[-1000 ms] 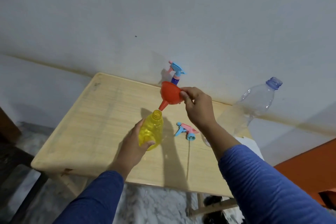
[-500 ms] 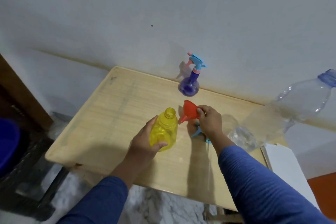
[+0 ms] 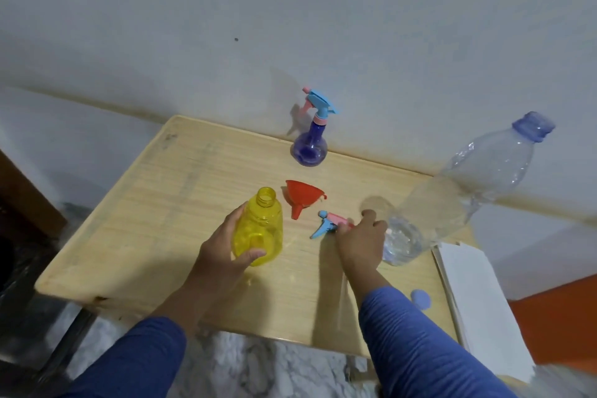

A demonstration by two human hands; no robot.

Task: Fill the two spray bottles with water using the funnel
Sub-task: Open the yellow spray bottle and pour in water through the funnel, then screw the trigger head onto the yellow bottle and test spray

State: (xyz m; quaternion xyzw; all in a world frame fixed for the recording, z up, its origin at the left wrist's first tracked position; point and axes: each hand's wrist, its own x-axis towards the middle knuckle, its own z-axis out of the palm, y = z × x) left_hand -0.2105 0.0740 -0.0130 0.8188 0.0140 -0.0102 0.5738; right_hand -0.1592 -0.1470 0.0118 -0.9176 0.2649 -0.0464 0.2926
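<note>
Left hand (image 3: pixel 223 245) grips yellow bottle (image 3: pixel 258 231) at mid-body on the counter (image 3: pixel 129 236); thin plastic, probably light, squashy. Right hand (image 3: pixel 361 241) closes on spray head (image 3: pixel 329 223), right of bottle. Funnel (image 3: pixel 302 199) lies tipped just behind bottle; purple bottle (image 3: pixel 310 147) farther behind.

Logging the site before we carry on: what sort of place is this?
Probably a plain room in a home, not a workshop: a small pale wooden table against a bare white wall, over a mottled marble-like floor.
</note>
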